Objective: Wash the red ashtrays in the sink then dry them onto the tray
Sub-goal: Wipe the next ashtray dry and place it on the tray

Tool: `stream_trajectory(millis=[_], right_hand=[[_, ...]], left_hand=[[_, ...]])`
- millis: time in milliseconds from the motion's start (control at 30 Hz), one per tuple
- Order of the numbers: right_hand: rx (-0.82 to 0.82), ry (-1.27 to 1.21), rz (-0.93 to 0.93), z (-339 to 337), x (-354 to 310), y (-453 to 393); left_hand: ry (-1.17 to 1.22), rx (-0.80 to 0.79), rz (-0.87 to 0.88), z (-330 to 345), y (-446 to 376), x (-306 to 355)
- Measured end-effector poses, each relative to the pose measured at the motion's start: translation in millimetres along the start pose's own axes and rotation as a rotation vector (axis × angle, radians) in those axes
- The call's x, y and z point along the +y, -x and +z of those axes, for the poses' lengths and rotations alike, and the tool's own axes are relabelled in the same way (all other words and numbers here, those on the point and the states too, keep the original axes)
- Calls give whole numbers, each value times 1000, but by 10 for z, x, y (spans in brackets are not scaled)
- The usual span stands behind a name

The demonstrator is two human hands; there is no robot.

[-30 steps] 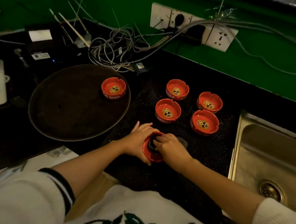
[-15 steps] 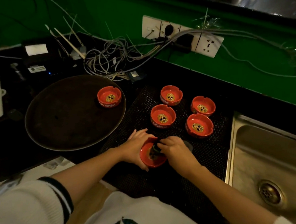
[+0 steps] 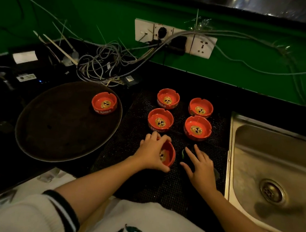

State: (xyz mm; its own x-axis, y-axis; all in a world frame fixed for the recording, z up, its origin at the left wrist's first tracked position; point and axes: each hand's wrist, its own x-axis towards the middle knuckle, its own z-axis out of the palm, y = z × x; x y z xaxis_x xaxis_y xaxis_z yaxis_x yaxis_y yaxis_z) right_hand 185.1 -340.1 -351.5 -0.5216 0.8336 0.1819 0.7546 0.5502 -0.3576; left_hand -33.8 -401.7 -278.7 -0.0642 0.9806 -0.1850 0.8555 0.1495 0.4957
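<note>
One ashtray tilted in your left hand; right hand spread, empty. Carry level to tray, set beside other.

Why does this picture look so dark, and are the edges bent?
Head view: dim room light, the black counter swallows detail; the red ashtrays stand out; glare glints on the steel sink; the wide lens curves the wall edge; the sponge is murky.
</note>
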Motion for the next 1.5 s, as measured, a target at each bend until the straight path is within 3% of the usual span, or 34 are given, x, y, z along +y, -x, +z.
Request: stream_trajectory(millis=[167, 300, 467, 567, 667, 800, 1000, 1200, 1400, 1500], right_hand=[[40, -27, -6, 17, -22, 13], [62, -110, -12, 10, -4, 17], [22, -331, -5, -123, -227, -38], [-69, -401, -134, -205, -601, -135], [-124, -290, -288, -124, -1003, -199], [-159, 53, -401, 76, -1317, -195], [-98, 70, -614, 28, -989, 56], [-57, 106, -452, 45, -1054, -340], [-147, -23, -709, 71, -1004, -100], [-147, 8, -701, -85, -788, -104]], left_hand=[[536, 162, 51, 104, 68, -6], [681, 219, 24, 263, 273, -170], [510, 200, 32, 255, 538, -511], [294, 142, 37, 229, 622, -637], [168, 116, 12, 247, 646, -722], [8, 146, -41, 348, 628, -797], [-160, 113, -50, 385, 631, -825], [-172, 136, -58, 421, 635, -840], [-220, 122, -64, 439, 625, -850], [-213, 132, -52, 445, 634, -849]])
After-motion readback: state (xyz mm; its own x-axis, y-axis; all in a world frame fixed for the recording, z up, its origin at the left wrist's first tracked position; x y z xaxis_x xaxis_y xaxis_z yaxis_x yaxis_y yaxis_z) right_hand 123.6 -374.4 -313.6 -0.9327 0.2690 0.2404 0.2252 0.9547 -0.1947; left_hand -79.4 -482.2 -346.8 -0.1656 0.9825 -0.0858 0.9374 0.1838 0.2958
